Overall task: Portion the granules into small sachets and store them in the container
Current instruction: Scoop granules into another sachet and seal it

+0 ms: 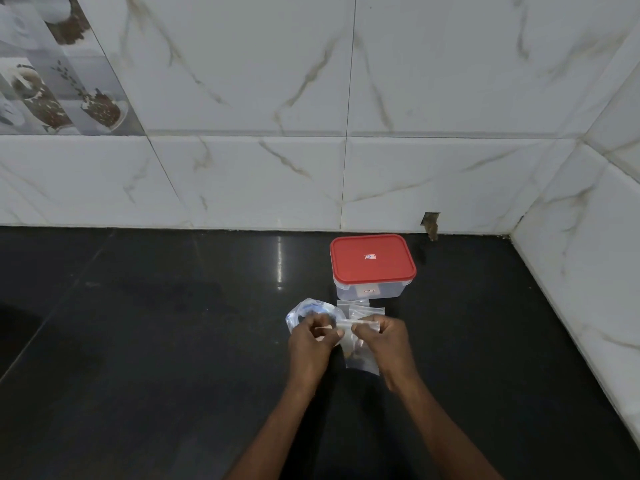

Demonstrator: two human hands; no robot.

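A small clear sachet [360, 358] with some dark granules in it hangs between my hands over the black counter. My left hand [311, 337] and my right hand [384, 336] both pinch its top edge, side by side. Behind my left hand lies a larger clear bag [304, 308] of dark granules with blue print. Empty clear sachets [360, 308] lie flat just beyond my hands. Behind them stands a clear plastic container [374, 291], its red lid [372, 258] shut on top.
The black stone counter [173, 323] runs to a white marble-tiled wall [311, 168] at the back and another on the right [588, 254]. A chipped hole [430, 225] shows at the wall's base. A darker recess sits at the far left [17, 327].
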